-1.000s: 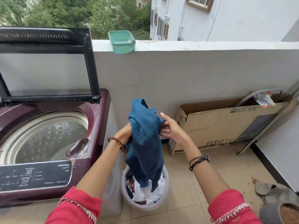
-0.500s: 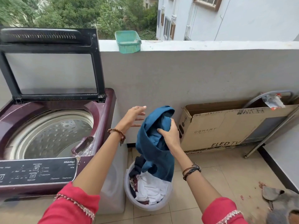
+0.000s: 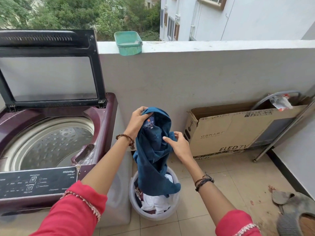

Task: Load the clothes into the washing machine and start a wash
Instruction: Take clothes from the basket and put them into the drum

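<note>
While the blue shirt (image 3: 156,150) is held up over the basket (image 3: 136,201), its long axis runs vertical, collar label uppermost, tail trailing onto the white clothes (image 3: 158,204). Fabric: teal-blue, crumpled, limp. The collar is pinched by the left hand (image 3: 137,122); a mid fold is held by the right hand (image 3: 178,143). The drum (image 3: 49,142), seemingly bare, is found to the left, lid (image 3: 49,65) raised; the left hand is nearer it.
</note>
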Motion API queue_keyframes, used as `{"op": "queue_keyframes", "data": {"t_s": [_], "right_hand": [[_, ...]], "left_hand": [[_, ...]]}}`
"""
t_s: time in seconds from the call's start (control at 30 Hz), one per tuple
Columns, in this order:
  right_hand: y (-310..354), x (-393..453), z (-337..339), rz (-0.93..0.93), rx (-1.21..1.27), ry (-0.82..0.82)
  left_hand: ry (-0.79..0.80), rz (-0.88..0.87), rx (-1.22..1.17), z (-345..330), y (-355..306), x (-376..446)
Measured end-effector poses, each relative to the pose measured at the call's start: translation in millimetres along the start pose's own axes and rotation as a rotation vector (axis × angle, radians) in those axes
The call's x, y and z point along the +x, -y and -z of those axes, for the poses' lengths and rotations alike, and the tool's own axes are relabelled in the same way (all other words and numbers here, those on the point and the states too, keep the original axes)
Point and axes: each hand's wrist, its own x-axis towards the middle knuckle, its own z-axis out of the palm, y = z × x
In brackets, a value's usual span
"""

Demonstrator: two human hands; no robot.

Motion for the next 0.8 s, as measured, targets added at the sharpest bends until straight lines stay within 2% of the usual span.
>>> {"op": "queue_keyframes", "data": {"t_s": [0.1, 0.2, 0.23, 0.3, 0.37, 0.4, 0.53, 0.67, 0.73, 0.8], "right_hand": [[13.3, 6.4, -0.1, 0.087, -0.160, -0.026], [24.7, 14.0, 4.0, 0.109, -0.097, 0.024], [26.4, 15.3, 6.3, 0.075, -0.061, 0.014], [25.8, 19.5, 11.9, 0.044, -0.082, -0.067], [28.2, 20.8, 16.1, 0.081, -0.187, -0.123], [31.7, 20.7, 16.9, 0.122, -0.240, -0.124], [56.0, 17.2, 19.8, 0.271, -0.405, -0.140], [76.3, 13.7, 26.5, 0.423, -0.438, -0.245], [81.4, 12.9, 29.4, 0.503, -0.447, -0.294], [85.1, 12.2, 28.5, 0.571, -0.435, -0.321]], "left_hand": [[0.121, -0.044, 0.002, -4.0, -7.2, -4.9], [0.238, -0.064, 0.070, -3.7, -19.5, -4.1], [0.203, -0.108, 0.186, -1.4, -24.8, -2.6], [0.036, -0.233, 0.566, 7.9, -31.1, 2.6], [-0.088, -0.297, 0.890, 16.4, -31.6, 2.1], [-0.115, -0.310, 0.965, 19.4, -31.2, 0.3], [-0.198, -0.414, 1.044, 25.3, -32.5, -4.3], [-0.142, -0.498, 1.111, 33.7, -35.0, -7.5], [-0.164, -0.490, 1.145, 37.4, -28.2, -9.7], [-0.245, -0.405, 1.099, 41.3, -15.6, -10.7]]}}
